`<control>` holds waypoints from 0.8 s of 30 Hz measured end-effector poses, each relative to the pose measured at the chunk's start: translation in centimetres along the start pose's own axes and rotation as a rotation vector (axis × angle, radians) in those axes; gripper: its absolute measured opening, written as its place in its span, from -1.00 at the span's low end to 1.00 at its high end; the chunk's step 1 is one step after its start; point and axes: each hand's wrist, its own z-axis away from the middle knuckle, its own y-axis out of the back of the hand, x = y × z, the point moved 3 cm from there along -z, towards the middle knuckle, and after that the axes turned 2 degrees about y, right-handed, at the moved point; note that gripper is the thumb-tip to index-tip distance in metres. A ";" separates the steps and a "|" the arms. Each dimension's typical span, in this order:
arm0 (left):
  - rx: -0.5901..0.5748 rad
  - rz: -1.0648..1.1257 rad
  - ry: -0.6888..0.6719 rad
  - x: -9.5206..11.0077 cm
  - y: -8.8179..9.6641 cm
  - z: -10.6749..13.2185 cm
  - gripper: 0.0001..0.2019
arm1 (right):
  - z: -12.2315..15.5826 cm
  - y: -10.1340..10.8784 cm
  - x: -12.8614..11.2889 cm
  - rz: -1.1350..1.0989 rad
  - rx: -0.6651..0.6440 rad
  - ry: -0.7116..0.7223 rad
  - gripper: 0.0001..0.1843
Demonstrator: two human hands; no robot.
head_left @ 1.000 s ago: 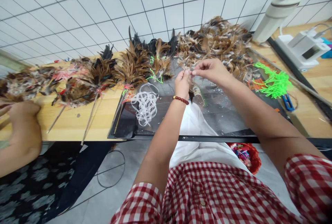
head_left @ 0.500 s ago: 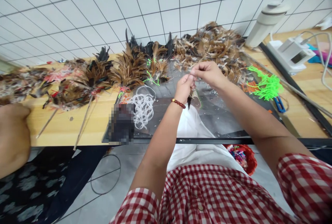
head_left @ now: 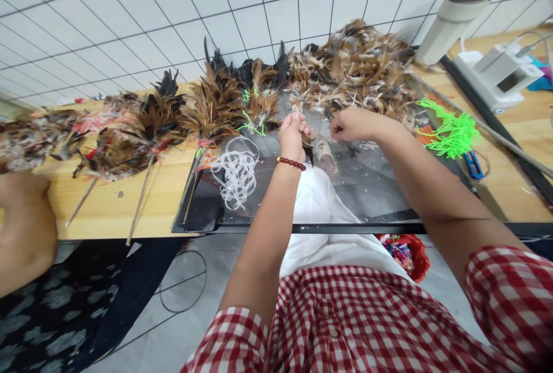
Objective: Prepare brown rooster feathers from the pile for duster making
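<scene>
My left hand [head_left: 292,131], with a dark red bead bracelet at the wrist, is closed around a small tuft of brown feathers [head_left: 308,140] just above the glass pane [head_left: 371,194]. My right hand [head_left: 351,125] is a short way to its right, with the fingers curled into a pinch; what they hold is too small to see. A small bottle [head_left: 324,154] lies on the glass between the two hands. Behind them is a big heap of loose brown feathers [head_left: 358,65].
Finished feather dusters [head_left: 211,108] with stick handles lie on the wooden table to the left. White plastic bands [head_left: 235,171] and a black phone [head_left: 201,212] lie on the glass, with green ties [head_left: 451,131] and blue scissors [head_left: 474,166] to the right. Another person's hand [head_left: 23,223] is at far left.
My hands were pinched together over the feathers. They have since dropped slightly toward the glass, and my right hand has drawn away to the right.
</scene>
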 end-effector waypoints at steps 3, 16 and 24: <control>-0.034 -0.050 0.025 -0.2 -0.1 0.1 -0.66 | 0.7 1.3 0.7 -0.309 0.092 0.024 -0.74; -0.144 -0.202 0.148 -1.7 -1.2 1.4 -0.65 | -0.9 -0.5 -2.2 -0.906 0.508 0.240 -0.71; -0.174 -0.182 0.082 -1.3 -1.2 1.5 -0.63 | -0.1 0.5 -1.0 -0.871 0.533 0.022 -0.69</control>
